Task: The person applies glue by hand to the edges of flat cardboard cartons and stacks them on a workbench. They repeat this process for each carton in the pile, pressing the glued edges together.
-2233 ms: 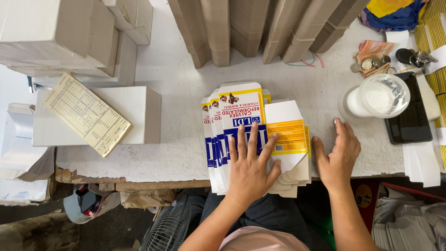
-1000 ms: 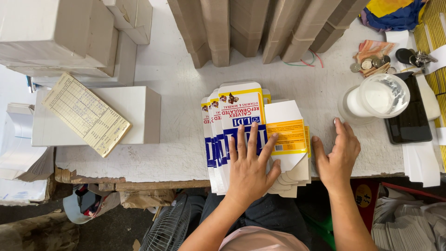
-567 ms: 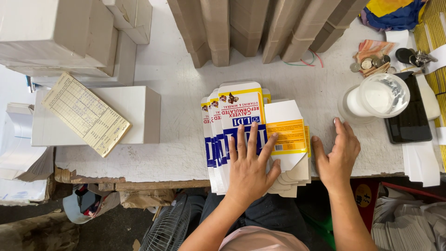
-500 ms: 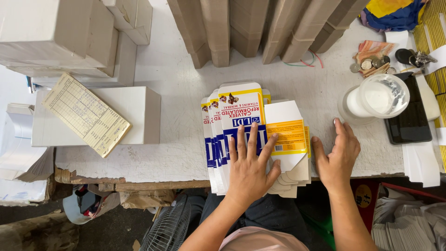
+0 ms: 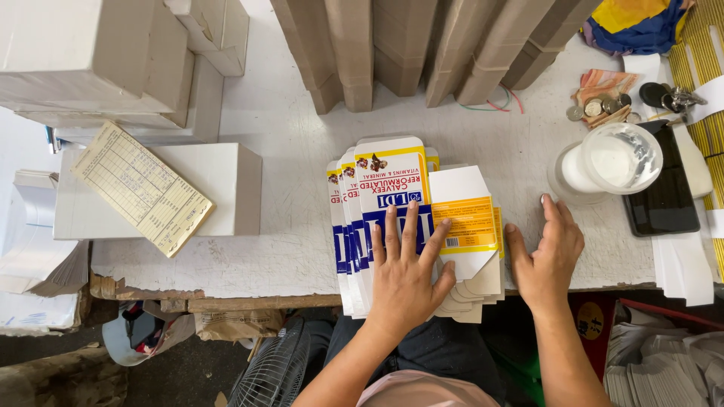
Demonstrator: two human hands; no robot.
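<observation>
A fanned stack of flat printed cartons [image 5: 388, 181], white, blue and yellow, lies on the white table [image 5: 286, 136] and overhangs its front edge. My left hand [image 5: 406, 267] lies flat on the blue part of the stack, fingers spread. Flat on the table just right of the stack rests my right hand [image 5: 549, 252], its thumb touching the edge of the yellow panel. Neither hand grips anything.
White boxes [image 5: 113, 53] pile up at the back left, with a yellow ruled pad [image 5: 142, 187] on a lower box. Brown folded card stacks [image 5: 422, 45] stand at the back. A glue jar [image 5: 607, 162], a phone [image 5: 667, 196], coins and keys sit right. A fan [image 5: 275, 373] stands below the table.
</observation>
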